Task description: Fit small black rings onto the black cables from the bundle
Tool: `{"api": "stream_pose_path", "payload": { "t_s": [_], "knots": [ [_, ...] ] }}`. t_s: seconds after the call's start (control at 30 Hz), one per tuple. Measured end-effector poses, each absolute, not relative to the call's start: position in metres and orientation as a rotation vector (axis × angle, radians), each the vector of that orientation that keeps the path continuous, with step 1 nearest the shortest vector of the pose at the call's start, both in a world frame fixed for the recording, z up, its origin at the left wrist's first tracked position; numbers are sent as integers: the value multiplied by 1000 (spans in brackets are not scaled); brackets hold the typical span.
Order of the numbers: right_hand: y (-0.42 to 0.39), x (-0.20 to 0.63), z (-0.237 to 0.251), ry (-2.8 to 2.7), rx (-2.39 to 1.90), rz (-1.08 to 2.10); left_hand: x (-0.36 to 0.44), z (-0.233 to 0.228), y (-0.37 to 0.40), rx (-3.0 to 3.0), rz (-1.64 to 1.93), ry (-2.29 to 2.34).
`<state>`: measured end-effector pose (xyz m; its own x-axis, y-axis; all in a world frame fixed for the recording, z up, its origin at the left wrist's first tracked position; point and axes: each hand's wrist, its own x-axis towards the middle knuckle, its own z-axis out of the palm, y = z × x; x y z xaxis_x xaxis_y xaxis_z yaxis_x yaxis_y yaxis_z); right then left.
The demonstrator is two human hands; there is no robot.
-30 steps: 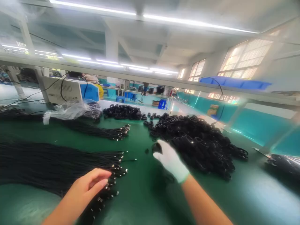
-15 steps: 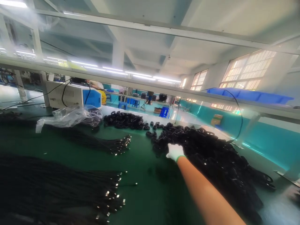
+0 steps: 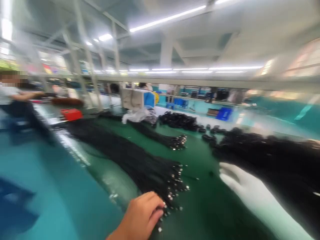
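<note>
My left hand [image 3: 143, 213], bare, is at the front of a long bundle of black cables [image 3: 140, 156], whose small metal plug ends fan out to the right. Its thumb and fingers come together on a cable at the near plug ends; the fingertips are partly hidden. My right hand [image 3: 237, 181], in a white glove, is blurred beside the pile of coiled black cables [image 3: 270, 153]. Its fingers are stretched out, a gap shows by the thumb, and nothing can be seen in them.
A second cable bundle [image 3: 165, 138] lies farther back on the green table mat [image 3: 200, 210]. Behind it are crumpled clear plastic [image 3: 136, 115], a white and blue machine [image 3: 137, 99] and more coils [image 3: 177, 120]. A red box [image 3: 71, 114] stands left; a person [image 3: 15, 93] sits beyond.
The view has swung left. My left hand has come into view at the front bundle's plug ends. My right hand has drawn back towards me from the coil pile's edge.
</note>
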<state>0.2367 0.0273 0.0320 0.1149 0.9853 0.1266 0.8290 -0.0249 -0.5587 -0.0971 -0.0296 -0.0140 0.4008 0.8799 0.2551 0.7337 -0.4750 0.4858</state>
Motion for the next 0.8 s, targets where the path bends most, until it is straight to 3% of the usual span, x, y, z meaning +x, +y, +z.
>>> {"api": "stream_pose_path", "payload": {
  "t_s": [0.1, 0.23, 0.53, 0.6, 0.7, 0.8],
  "knots": [
    [-2, 187, 7, -1898, -1820, 748, -144, -9, -14, 2241, 657, 1863],
    [-24, 138, 2, -1973, -1817, 829, -191, -5, 32, 2191, 608, 2118],
    [-43, 127, 20, -1874, -1716, 692, -174, 2, 108, 2482, 476, 1780],
    [-39, 143, 21, -1779, -1703, 630, -184, 14, 117, 2516, 574, 1686],
    [-28, 161, 22, -1555, -1604, 588, -191, 42, 119, 2322, 1022, 1697],
    [-13, 163, 25, -1279, -1343, 795, -176, 80, 102, 2378, 1283, 1567]
  ]
}}
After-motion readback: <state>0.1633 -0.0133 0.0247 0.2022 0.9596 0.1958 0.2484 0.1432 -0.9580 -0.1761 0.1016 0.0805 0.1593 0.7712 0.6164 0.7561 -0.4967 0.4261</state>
